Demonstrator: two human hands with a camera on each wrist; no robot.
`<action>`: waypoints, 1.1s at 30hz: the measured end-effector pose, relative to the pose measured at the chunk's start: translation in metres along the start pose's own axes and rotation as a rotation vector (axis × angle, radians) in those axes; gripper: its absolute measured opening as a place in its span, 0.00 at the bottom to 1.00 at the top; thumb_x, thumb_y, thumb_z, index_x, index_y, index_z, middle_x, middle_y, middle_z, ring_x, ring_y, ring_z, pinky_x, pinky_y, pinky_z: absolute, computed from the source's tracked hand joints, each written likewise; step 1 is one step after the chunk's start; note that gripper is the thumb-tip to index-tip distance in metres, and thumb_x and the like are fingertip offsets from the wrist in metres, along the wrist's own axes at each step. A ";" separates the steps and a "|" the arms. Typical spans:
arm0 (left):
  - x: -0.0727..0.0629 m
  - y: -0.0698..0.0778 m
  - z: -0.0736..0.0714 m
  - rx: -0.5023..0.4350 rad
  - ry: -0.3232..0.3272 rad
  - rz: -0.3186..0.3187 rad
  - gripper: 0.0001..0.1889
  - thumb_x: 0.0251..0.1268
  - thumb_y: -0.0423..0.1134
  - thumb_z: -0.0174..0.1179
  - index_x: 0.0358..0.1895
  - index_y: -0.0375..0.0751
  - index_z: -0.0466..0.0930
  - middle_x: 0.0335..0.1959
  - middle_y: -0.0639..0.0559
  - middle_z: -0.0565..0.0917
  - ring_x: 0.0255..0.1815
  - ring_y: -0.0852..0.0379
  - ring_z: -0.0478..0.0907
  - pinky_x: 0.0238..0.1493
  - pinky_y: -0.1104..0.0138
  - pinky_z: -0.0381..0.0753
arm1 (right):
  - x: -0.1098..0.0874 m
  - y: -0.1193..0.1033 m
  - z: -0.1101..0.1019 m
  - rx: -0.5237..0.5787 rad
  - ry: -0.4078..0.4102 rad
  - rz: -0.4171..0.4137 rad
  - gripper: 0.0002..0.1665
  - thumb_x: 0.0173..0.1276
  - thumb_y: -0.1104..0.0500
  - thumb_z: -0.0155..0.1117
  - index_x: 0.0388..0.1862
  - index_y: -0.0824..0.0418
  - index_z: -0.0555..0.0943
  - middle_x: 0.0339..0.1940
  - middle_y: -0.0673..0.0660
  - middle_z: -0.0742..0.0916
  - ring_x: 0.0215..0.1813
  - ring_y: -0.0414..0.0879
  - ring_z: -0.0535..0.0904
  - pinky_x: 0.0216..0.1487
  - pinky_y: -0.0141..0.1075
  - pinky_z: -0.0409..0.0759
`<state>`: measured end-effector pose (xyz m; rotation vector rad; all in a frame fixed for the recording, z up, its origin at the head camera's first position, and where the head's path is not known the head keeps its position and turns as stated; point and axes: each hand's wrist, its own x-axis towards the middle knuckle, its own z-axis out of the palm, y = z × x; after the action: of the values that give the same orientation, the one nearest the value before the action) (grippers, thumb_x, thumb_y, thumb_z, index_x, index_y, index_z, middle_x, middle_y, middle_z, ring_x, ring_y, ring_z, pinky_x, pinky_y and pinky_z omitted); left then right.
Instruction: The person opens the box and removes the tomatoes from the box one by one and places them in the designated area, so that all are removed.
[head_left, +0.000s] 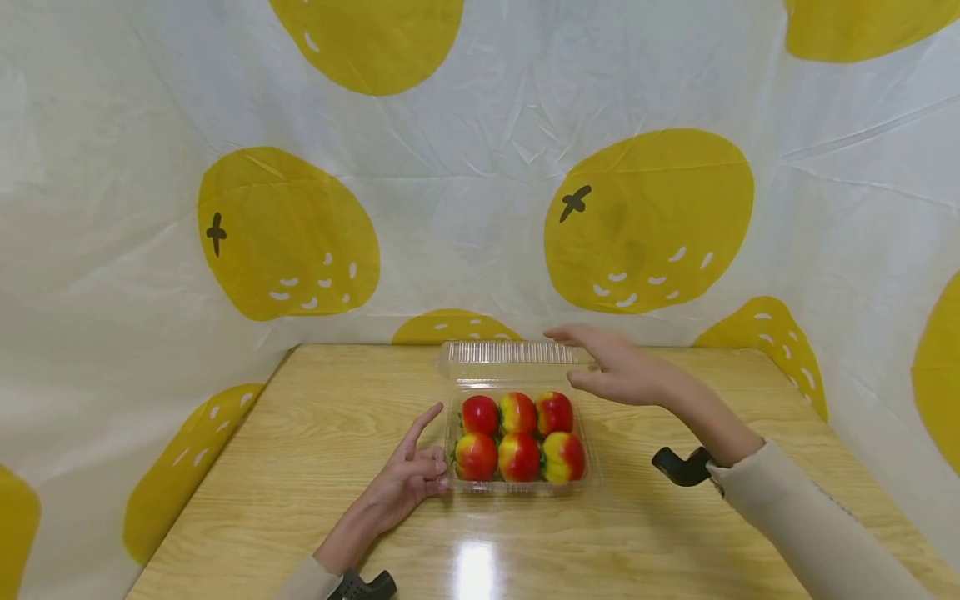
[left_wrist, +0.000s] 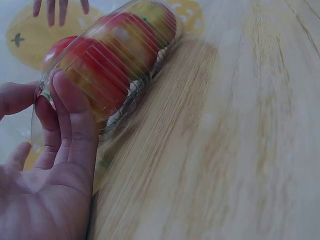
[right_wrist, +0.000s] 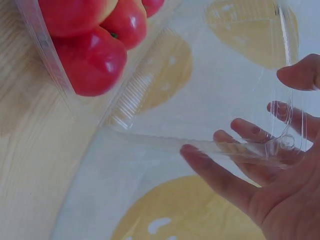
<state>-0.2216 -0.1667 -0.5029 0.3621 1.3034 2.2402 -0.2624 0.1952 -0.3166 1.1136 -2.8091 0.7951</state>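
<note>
A clear plastic clamshell box (head_left: pixel 592 479) stands on the table with its lid (head_left: pixel 487 354) raised at the back. Inside sit several glossy red-and-yellow fruits (head_left: pixel 519 456) in two rows, with bits of green stem; apples or peppers, I cannot tell which. At the box's left side is my left hand (head_left: pixel 408 483). Its fingertips (left_wrist: pixel 67 90) touch the clear wall, and the index finger points away along the side. My right hand (head_left: pixel 622 367) is at the lid's right corner, fingers spread and fairly straight around the lid's edge; some fingers show through the plastic.
The wooden table (head_left: pixel 337 392) carries the box near its middle. Behind it and at the sides hangs a white cloth (head_left: pixel 465 233) printed with large yellow fruits. A black wrist mount (head_left: pixel 682 465) sits on the right wrist, another (head_left: pixel 363 586) on the left.
</note>
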 end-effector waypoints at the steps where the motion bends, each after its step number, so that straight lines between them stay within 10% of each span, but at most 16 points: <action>1: 0.000 0.000 0.000 0.002 -0.001 0.002 0.49 0.70 0.23 0.52 0.84 0.66 0.40 0.31 0.55 0.80 0.31 0.57 0.82 0.44 0.65 0.87 | 0.001 0.002 -0.001 0.009 0.016 -0.003 0.35 0.70 0.63 0.60 0.76 0.63 0.68 0.72 0.64 0.79 0.72 0.62 0.75 0.64 0.58 0.80; 33: 0.000 -0.001 0.005 0.127 -0.026 0.069 0.50 0.66 0.24 0.54 0.85 0.55 0.36 0.28 0.56 0.76 0.27 0.59 0.81 0.36 0.67 0.85 | 0.006 0.026 0.005 0.231 0.157 0.067 0.27 0.81 0.63 0.52 0.75 0.63 0.65 0.71 0.69 0.78 0.73 0.66 0.73 0.66 0.66 0.76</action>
<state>-0.2190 -0.1626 -0.5010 0.4871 1.4440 2.2067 -0.2826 0.2053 -0.3311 0.9373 -2.6883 1.1833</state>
